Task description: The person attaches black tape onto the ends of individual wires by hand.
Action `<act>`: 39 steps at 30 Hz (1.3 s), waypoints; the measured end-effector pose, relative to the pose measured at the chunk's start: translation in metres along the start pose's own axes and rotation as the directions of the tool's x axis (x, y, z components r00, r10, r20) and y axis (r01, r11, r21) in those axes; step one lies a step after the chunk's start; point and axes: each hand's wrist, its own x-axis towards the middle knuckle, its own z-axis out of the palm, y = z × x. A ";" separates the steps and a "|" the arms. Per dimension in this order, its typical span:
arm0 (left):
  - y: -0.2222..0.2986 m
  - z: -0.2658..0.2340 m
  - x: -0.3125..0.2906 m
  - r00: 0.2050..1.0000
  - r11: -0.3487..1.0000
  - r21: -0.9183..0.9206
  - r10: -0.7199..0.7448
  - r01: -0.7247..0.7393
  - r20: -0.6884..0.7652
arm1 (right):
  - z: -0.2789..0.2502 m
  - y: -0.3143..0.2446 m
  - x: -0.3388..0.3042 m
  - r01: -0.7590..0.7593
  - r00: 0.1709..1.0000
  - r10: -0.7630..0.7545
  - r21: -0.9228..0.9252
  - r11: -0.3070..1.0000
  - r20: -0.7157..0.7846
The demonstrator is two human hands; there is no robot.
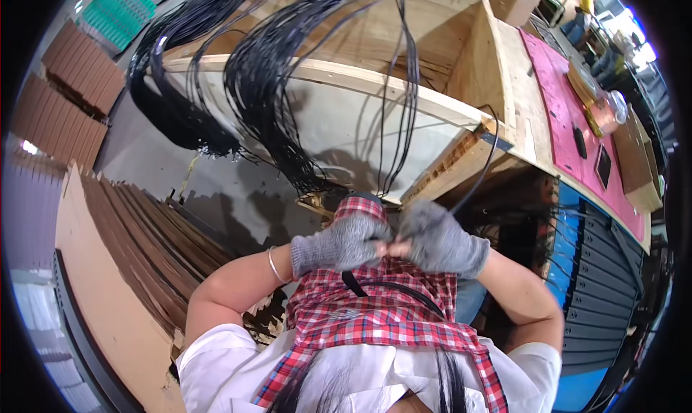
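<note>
My left hand (344, 241) and my right hand (440, 241), both in grey knitted fingerless gloves, meet in front of my lap with fingertips pinched together. A black cable (477, 185) curves from the corner of the wooden box down to my right hand, which is closed on it and a little blurred. What lies between my left fingers is too small and covered to make out. Just beyond my hands hang long bundles of black cables (261, 81), draped over the edge of the wooden box (317, 70). A red checked apron (389, 331) covers my lap.
Flattened brown cardboard (137, 233) is stacked at the left, with brown stacks (61, 117) and green crates (119, 13) farther back. At the right are a table with a pink mat (569, 135), a phone (603, 166) and black slatted panels (602, 290). People stand far off.
</note>
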 end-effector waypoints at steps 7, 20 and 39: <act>0.045 0.000 -0.006 0.957 0.960 -0.006 0.279 -0.279 0.081 | 0.009 0.058 -0.056 0.288 0.817 -0.077 -0.289 0.913 0.572; 0.035 0.000 0.008 0.980 0.841 -0.510 -0.195 0.181 0.028 | -0.021 -0.020 -0.003 -0.382 0.654 0.656 0.584 0.716 -0.376; 0.019 -0.031 0.018 0.760 0.581 0.693 0.646 -0.427 -0.074 | 0.024 -0.030 0.022 -0.341 0.872 0.456 0.448 0.826 -0.177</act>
